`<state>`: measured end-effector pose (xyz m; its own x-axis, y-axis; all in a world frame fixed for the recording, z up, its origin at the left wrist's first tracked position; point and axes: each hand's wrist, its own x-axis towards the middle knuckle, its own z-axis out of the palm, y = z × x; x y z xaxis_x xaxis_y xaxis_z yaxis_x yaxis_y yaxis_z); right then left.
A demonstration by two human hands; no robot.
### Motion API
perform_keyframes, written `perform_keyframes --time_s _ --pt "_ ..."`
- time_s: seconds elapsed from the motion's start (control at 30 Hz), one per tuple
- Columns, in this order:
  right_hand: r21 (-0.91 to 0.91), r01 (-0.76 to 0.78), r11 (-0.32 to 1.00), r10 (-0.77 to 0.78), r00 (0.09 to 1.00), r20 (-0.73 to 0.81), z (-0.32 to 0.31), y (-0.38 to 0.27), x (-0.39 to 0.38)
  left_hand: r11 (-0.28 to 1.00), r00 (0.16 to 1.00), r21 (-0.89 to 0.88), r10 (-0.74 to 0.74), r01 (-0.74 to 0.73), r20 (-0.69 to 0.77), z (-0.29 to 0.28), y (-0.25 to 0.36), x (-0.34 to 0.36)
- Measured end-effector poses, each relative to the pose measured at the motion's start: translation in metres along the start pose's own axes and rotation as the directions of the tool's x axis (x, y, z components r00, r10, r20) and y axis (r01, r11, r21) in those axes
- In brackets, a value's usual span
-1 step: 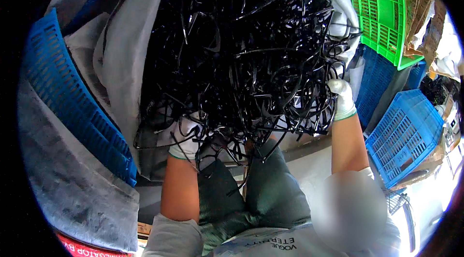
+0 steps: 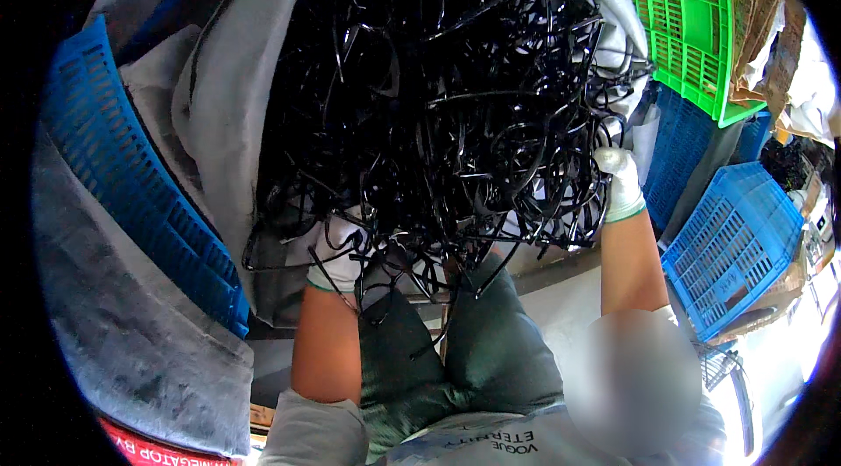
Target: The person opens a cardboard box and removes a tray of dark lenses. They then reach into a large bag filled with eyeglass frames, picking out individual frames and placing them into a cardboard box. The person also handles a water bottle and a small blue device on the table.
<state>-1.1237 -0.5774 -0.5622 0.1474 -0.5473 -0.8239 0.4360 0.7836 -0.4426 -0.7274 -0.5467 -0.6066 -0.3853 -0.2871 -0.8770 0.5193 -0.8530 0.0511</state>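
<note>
A large tangle of glossy black plastic strips [image 2: 438,133] fills the middle, its loose ends hanging over my lap. Around it is an open grey cloth sack [image 2: 232,89]. My left hand [image 2: 340,247], in a white glove, grips the near left of the tangle; strips cross over it and hide its fingertips. At the right edge of the tangle, my gloved right hand [image 2: 620,177] is closed on the strips, with the thumb on the near side and the other fingers mostly hidden.
Blue slatted crates stand along the left [image 2: 144,168] and at the right [image 2: 736,243]. A bright green crate [image 2: 679,19] sits at the upper right beside cardboard [image 2: 780,54]. Grey cloth [image 2: 131,308] covers the lower left. My legs [image 2: 499,343] are below the tangle.
</note>
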Motion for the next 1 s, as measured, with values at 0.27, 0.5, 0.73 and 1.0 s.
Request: perform_keyframes --time_s 0.27,0.5,0.73,1.0 --pt "0.062 -0.074 0.995 0.074 0.997 0.008 0.000 0.003 -0.057 0.994 0.993 -0.061 -0.083 0.088 0.079 0.035 -0.002 -0.045" --pt "0.187 -0.153 0.970 0.158 0.987 -0.009 0.011 -0.020 -0.121 0.969 0.969 -0.137 -0.184 0.208 0.167 0.069 -0.019 -0.104" --pt "0.266 -0.087 0.960 0.129 0.981 -0.148 -0.012 -0.019 -0.188 0.944 0.953 -0.212 -0.205 0.252 0.223 0.095 -0.025 -0.155" --pt "0.419 -0.075 0.905 0.164 0.970 -0.181 0.035 -0.044 -0.241 0.940 0.970 -0.276 -0.147 0.198 0.194 0.123 -0.014 -0.217"
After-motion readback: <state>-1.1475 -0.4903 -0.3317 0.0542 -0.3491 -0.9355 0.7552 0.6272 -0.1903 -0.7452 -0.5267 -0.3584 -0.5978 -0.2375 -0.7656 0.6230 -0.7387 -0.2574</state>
